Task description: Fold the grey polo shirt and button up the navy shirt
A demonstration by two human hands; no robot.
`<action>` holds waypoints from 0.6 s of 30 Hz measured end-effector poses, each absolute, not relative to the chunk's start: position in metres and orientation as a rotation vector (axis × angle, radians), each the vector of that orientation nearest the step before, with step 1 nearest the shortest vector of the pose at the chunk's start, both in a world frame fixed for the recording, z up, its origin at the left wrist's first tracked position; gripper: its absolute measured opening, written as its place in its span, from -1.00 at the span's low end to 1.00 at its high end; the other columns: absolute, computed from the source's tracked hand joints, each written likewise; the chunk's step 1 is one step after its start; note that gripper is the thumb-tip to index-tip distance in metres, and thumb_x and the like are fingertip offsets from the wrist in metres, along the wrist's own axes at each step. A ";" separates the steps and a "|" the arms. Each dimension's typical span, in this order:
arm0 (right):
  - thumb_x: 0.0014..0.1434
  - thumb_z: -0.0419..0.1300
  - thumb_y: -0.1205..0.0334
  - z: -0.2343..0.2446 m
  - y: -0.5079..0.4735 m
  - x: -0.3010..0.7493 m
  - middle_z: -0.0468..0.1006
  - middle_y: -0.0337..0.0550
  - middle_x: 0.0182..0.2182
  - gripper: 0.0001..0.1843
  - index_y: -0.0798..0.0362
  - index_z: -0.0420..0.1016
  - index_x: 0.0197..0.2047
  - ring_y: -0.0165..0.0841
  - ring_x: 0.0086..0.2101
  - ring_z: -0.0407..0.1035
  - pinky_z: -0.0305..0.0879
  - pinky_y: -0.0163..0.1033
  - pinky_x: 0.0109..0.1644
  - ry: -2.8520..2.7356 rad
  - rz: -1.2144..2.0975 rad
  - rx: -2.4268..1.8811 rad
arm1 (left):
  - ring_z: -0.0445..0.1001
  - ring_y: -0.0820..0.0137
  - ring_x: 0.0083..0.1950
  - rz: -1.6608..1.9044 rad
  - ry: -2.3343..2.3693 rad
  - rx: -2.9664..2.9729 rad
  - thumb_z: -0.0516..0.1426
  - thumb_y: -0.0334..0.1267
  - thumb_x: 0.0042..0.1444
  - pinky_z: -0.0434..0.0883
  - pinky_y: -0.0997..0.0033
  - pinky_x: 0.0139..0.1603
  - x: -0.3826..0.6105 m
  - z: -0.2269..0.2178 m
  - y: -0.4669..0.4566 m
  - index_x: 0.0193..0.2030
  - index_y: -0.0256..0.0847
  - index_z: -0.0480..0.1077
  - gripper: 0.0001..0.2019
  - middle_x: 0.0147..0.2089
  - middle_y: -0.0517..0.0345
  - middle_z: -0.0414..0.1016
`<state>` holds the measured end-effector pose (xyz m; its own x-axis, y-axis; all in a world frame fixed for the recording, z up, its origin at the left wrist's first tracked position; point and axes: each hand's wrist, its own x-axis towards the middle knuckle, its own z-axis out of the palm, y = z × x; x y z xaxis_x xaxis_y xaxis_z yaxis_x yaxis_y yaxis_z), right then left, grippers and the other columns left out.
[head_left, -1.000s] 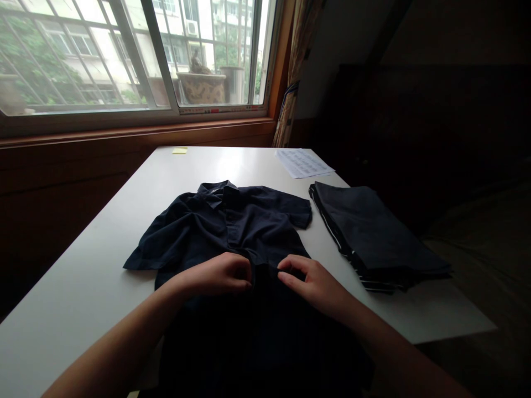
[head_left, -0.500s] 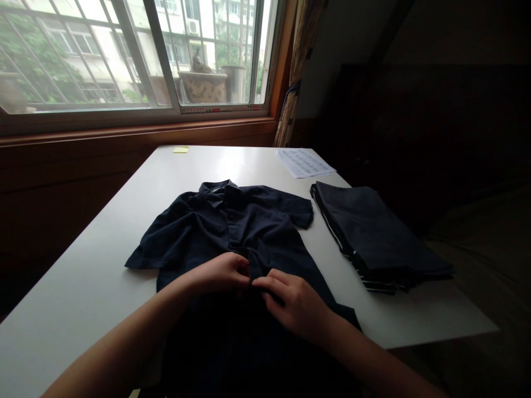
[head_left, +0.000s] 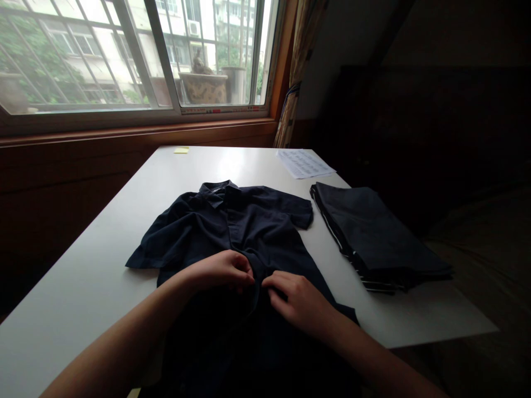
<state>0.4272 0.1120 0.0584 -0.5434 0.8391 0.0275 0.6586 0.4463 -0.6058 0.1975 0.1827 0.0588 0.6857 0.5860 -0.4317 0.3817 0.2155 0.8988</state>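
Observation:
A dark navy short-sleeved shirt lies spread face up on the white table, its collar toward the window and its lower part in deep shadow near me. At the front opening, my left hand pinches the cloth edge with closed fingers. Just to its right, my right hand also grips the placket between thumb and fingers. A small gap separates the two sets of fingertips. Any button between them is too dark to make out.
To the right lies a stack of folded dark clothes, some with white stripes. Printed sheets lie at the far right corner of the table, and a yellow sticky note near the far left one. Beyond is a barred window.
Both hands have shifted slightly right and the fingertips have drawn a little apart. The shirt's front edge between them has moved and now curves differently.

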 end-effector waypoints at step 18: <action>0.25 0.19 0.15 0.082 0.130 0.429 0.54 -0.18 -0.30 -0.84 -0.01 0.57 -0.22 -0.34 -0.29 0.41 0.25 -0.29 -0.21 -2.353 0.929 -1.286 | 0.54 0.40 -0.46 0.153 0.949 1.626 0.20 -0.19 0.02 0.29 0.56 -0.55 0.203 0.055 0.174 -0.23 -0.25 0.47 -0.79 -0.36 0.20 0.52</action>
<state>0.4285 0.1303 0.0823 -0.5530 0.8321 -0.0420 0.6363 0.3893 -0.6660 0.2028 0.1745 0.0550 0.6601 0.6448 -0.3854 0.4905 0.0187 0.8713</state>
